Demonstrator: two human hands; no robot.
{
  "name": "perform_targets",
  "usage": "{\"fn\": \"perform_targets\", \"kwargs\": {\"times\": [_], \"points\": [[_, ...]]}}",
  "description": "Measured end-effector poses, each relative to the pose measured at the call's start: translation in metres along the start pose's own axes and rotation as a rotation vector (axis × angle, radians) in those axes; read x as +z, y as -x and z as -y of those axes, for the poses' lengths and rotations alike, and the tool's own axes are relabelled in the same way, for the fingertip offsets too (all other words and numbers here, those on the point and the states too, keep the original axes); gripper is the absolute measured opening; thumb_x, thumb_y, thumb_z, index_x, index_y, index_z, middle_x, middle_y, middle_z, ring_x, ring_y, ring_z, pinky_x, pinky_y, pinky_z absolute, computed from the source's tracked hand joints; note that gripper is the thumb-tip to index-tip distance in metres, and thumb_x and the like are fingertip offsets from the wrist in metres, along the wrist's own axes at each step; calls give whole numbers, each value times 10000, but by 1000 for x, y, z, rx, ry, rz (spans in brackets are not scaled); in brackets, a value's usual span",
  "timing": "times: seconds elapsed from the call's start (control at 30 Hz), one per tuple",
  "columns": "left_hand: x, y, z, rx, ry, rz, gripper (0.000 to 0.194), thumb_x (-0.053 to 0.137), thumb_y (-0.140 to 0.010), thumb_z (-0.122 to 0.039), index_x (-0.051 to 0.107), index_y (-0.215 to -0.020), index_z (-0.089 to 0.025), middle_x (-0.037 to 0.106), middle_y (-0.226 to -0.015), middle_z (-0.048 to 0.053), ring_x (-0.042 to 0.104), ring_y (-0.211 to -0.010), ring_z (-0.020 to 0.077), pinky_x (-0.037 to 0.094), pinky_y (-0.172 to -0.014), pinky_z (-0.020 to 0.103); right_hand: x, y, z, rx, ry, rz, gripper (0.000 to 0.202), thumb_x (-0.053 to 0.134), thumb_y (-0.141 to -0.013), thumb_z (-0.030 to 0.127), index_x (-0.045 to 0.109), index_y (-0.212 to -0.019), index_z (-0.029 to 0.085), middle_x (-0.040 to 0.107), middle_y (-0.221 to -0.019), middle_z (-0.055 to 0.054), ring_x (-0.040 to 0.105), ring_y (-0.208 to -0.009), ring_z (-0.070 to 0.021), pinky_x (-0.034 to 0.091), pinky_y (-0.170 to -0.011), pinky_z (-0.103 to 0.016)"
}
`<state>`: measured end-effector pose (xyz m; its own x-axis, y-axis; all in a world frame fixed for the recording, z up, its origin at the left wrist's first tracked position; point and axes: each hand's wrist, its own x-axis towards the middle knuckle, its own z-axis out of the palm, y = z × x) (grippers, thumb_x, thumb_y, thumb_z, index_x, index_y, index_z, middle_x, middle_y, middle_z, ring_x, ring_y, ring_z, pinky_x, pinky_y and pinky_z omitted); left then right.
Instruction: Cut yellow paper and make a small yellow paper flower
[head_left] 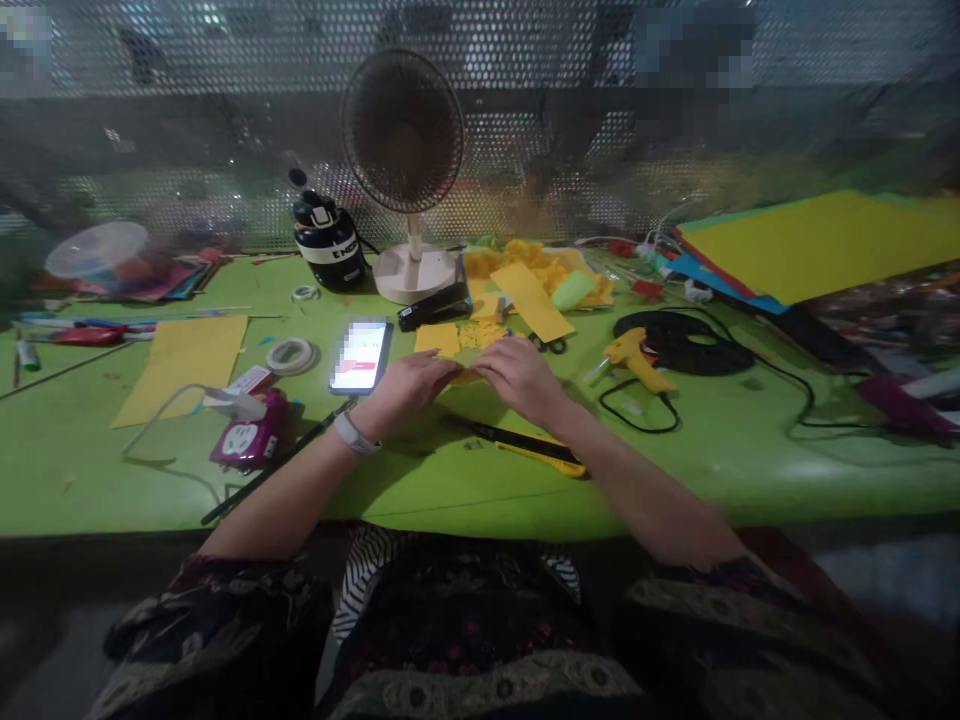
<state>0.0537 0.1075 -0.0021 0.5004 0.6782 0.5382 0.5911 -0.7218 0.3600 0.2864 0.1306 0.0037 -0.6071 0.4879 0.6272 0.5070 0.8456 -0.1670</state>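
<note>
head view: on the green table (450, 490), the left hand (409, 385) and the right hand (523, 380) come close together, fingers curled nearly closed, pinching a small yellow paper piece (467, 376) between their fingertips. just to its far side lie a yellow square (436, 339) and yellow scraps (480, 334); farther off, a yellow strip (532, 302) lies slantwise. a lit phone (360, 358) is just left of the left hand, and a yellow cutter (541, 452) lies on the near side of the right hand. well to the right is a yellow glue gun (639, 360); on the far side stand a fan (405, 130) and a black bottle (330, 262).
</note>
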Motion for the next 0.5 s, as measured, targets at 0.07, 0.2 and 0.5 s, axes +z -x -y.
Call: {"fn": "perform_targets", "kwargs": {"times": [0.07, 0.2, 0.5], "points": [[3, 1, 1, 64, -108, 51, 298, 471, -1061, -328, 724, -1039, -172, 750, -837, 81, 721, -768, 199, 616, -839, 413, 1, 0, 5, -30, 44, 26, 216, 529, -1033, 251, 730, -1019, 176, 756, -1001, -103, 647, -958, -245, 450, -963, -443], [3, 2, 3, 153, -239, 70, 288, 427, -1074, -264, 698, -1058, -167, 740, -823, 82, 716, -772, 191, 618, -809, 384, 1, 1, 9, -56, 150, 116, 261, 473, -1018, 150, 730, -1023, 193, 754, -993, -84, 629, -950, -233, 364, -1098, -501], [-23, -3, 13, 66, -361, 93, 297, 399, -1062, -255, 679, -996, -180, 707, -793, 69, 682, -755, 185, 571, -741, 324, -21, -6, -13, 54, 210, 104, 307, 464, -980, 89, 754, -1044, 170, 760, -1026, -111, 635, -999, -249, 372, -1088, -501]]}}
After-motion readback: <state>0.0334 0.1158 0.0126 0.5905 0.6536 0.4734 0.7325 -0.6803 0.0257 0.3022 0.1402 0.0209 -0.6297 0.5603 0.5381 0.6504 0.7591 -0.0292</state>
